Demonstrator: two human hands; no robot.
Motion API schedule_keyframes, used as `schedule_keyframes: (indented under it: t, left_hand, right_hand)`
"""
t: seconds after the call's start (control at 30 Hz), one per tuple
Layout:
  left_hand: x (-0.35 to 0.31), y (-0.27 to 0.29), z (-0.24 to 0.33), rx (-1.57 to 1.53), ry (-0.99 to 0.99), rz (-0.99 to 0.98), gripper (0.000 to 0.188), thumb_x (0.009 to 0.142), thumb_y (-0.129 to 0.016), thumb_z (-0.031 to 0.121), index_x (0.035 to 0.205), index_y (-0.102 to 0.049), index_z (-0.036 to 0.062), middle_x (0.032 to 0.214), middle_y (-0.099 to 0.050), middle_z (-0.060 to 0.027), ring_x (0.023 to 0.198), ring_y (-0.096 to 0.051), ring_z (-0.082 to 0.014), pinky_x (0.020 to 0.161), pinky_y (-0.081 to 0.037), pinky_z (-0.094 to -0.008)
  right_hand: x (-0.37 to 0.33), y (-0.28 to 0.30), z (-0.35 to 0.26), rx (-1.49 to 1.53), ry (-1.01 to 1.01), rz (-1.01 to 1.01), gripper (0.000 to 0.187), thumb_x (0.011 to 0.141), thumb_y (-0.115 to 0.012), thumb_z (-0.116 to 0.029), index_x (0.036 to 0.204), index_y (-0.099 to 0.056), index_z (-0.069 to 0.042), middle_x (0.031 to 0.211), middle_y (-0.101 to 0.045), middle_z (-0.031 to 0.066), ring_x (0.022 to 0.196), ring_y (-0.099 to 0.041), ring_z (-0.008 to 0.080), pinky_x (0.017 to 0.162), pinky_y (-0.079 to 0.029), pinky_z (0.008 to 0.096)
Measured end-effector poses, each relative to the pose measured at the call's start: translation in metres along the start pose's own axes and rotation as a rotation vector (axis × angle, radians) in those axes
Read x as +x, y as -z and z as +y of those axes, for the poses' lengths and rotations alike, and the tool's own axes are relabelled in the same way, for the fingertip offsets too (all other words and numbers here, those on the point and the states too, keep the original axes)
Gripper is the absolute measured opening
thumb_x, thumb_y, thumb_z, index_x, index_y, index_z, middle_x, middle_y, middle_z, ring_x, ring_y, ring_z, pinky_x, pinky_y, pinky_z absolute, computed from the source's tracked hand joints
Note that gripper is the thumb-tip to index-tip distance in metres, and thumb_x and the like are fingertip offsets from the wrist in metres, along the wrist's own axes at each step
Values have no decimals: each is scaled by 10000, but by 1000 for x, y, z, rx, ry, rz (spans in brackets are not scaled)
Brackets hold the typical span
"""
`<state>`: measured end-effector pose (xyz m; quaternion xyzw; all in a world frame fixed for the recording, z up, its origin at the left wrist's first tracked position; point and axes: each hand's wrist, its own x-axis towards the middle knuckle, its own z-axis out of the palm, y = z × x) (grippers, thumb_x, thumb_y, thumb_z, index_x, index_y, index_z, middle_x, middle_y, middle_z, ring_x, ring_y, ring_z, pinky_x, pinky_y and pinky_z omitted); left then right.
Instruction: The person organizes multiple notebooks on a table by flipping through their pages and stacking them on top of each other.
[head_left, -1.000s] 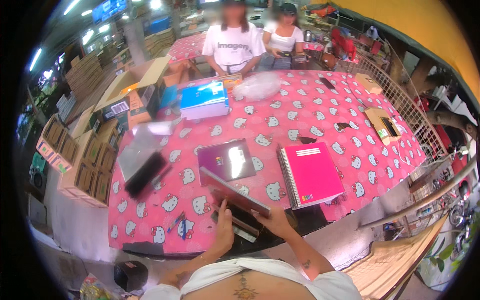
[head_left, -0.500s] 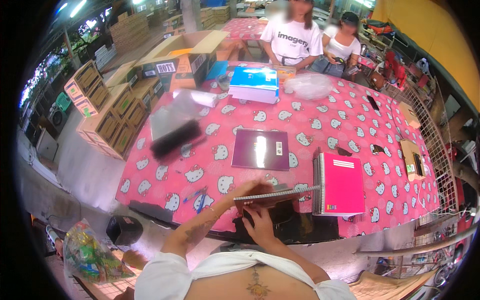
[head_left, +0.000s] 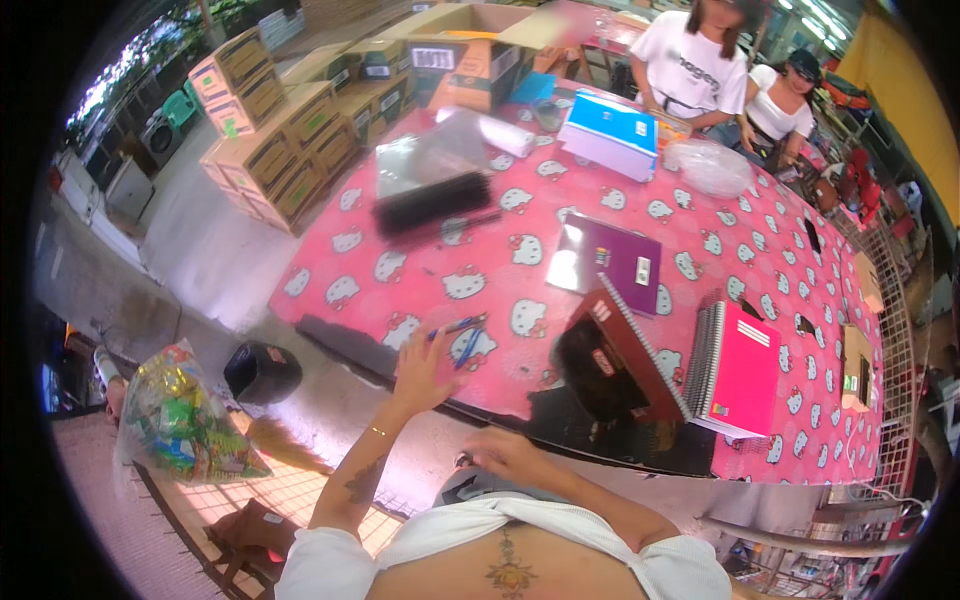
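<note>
My left hand [head_left: 421,378] reaches over the near edge of the table, fingers spread. Its fingertips are beside a few blue pens [head_left: 467,344]; I cannot tell whether they touch. My right hand [head_left: 505,457] is low, close to my body, its fingers curled near a small dark thing [head_left: 463,460] that I cannot make out. A dark red spiral notebook [head_left: 640,352] stands tilted at the table's near edge, leaning over a black object [head_left: 592,368]. Beyond it lies a purple notebook [head_left: 632,270] with a glossy cover. To the right sit pink spiral notebooks [head_left: 740,372], stacked.
A black brush-like roll [head_left: 433,206] and clear plastic sheets [head_left: 425,160] lie at the table's left. Blue-covered books [head_left: 612,135] and a plastic bundle [head_left: 708,168] are farther back. Cartons [head_left: 270,170] stand left of the table [head_left: 345,270]. Two people stand across it.
Both hands have let go of the dark red notebook, which now leans upright. My left hand has moved left to the pens; my right has drawn back toward my body. The view has shifted.
</note>
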<state>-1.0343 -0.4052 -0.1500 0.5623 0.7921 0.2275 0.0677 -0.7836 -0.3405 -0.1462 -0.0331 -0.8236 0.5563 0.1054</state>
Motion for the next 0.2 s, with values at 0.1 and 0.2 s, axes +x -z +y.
schedule_keyframes:
  t: [0.1,0.2]
  left_hand:
    - [-28,7,-36,65,57,59,956,817,-659,565,1537,-243,94,1552,-211,-263,1438,-191,-458,1135,-144,-637]
    - [-54,17,-81,209,13,87,902,843,-630,575,1536,-273,121,1588,-200,-191,1457,-169,-437,1139,-130,-635]
  right_hand:
    - [-4,-51,32,168,-139,-300,351,914,-638,-217,1214,-621,-35,1114,-645,149,995,-632,289,871,-502,387]
    - [3,-90,100,131,-343,-622,444,950,-645,-286,1331,-568,-73,1272,-637,112,1132,-615,262,977,-471,353]
